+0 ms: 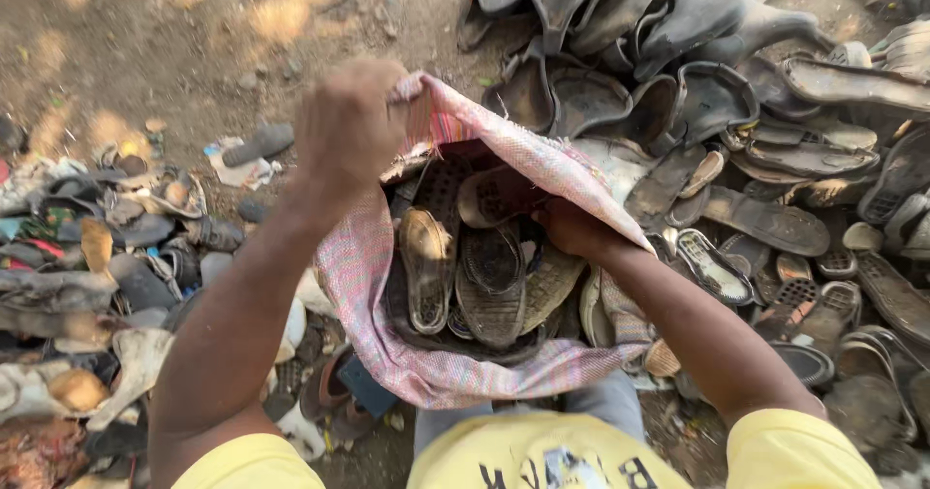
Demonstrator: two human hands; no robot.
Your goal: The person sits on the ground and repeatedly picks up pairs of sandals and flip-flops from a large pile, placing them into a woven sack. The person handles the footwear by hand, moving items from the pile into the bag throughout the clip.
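The person in the yellow shirt (542, 455) was bent right over a pink woven sack (426, 368), its mouth gaping toward the camera. No labels or signs showed anywhere around it; the only package-like scrap was a flat whitish piece of paper or card with a blue corner (237, 168), lying on the dirt (145, 34) to the left of the sack, beside a dark sole.

The sack was a checked pink-and-white weave, frayed at the rim, and already stuffed with worn, dusty footwear: a tan sandal sole (426, 268) stood on edge near the left wall, a dark treaded sole (492, 286) sat just beside it, and a reddish-brown shoe piece (494, 197) lay higher up under the far rim.

The left hand (349, 131) was clenched tight on the top edge of the sack, pinching the cloth and lifting that rim up. The right hand (572, 228) was down inside the mouth, against the right wall of the sack, its fingers curled among the soles; what exactly it gripped could not be made out, since the cloth flap covered part of it.

To the right a big heap of black rubber soles and sandals (697, 92) pressed against the sack. To the left lay a lower scatter of mixed scraps and shoe bits (107, 257).
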